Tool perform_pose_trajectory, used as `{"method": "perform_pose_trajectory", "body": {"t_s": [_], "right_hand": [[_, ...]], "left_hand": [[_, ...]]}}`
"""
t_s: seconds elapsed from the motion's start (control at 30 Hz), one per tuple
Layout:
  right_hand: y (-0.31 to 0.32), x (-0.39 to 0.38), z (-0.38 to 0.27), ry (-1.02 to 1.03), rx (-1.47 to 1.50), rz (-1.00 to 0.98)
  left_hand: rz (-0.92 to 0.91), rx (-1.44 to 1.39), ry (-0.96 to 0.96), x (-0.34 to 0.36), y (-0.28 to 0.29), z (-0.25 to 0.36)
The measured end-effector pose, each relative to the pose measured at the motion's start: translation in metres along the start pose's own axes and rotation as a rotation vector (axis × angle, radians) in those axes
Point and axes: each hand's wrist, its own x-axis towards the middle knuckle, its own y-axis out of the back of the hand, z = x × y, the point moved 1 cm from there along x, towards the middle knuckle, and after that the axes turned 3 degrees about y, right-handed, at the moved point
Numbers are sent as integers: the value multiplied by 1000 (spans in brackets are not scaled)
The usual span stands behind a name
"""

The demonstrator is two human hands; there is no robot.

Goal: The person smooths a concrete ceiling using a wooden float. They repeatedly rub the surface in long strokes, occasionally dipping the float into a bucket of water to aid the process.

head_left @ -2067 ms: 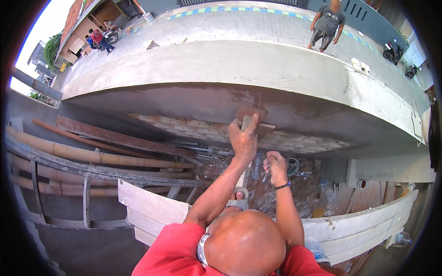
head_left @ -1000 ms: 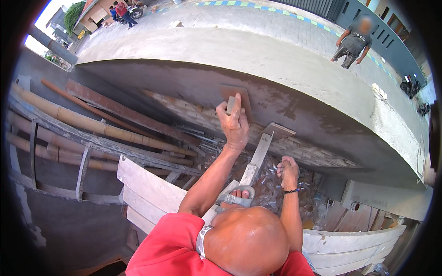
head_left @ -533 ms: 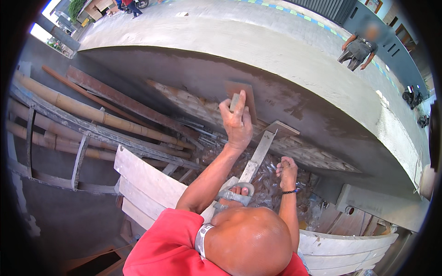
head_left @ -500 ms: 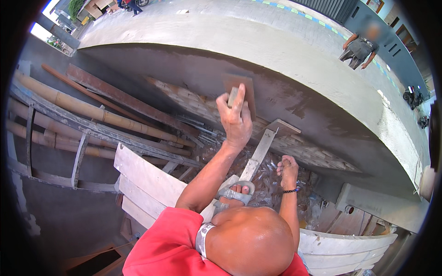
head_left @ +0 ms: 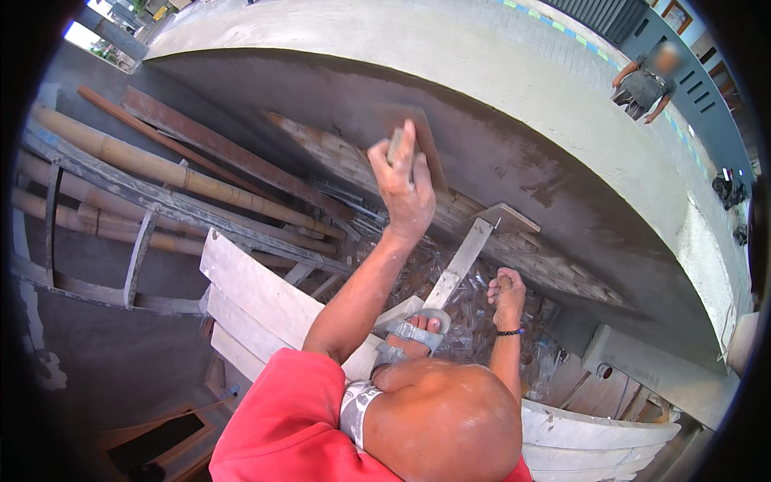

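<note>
My left hand [head_left: 401, 189], a little blurred, grips the back of a flat plastering float [head_left: 426, 145], forefinger stretched along it. The float's face lies against the wet grey render of the wall [head_left: 514, 161], just above a strip of bare brickwork [head_left: 329, 157]. My right hand [head_left: 507, 297] hangs lower down by the wall with fingers curled in; whether anything is inside them is hidden. Between the hands a narrow plank [head_left: 462, 261] runs up to a small board [head_left: 510, 218] at the wall.
I stand on pale scaffold planks [head_left: 257, 309], one sandalled foot [head_left: 418, 331] showing. Bamboo poles [head_left: 161, 177] and a ladder-like frame [head_left: 140, 253] lie at left. Plastic litter [head_left: 466, 309] covers the ground below. Another person [head_left: 642, 84] stands beyond the wall top [head_left: 401, 48].
My left hand has slid the float a little to the left along the wall. My right hand stays curled in about the same place. The whole view has shifted slightly.
</note>
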Motion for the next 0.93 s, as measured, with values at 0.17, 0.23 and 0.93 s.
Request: {"method": "perform_pose_trajectory", "body": {"t_s": [0.17,0.23,0.93], "right_hand": [[1,1,6,-32,30,7],[-4,2,6,-29,34,-9],[-9,2,-3,-13,-69,-26]], "left_hand": [[54,-32,-152,70,-3,38],[89,-34,-189,57,-11,24],[-122,64,149,-8,9,-70]]}}
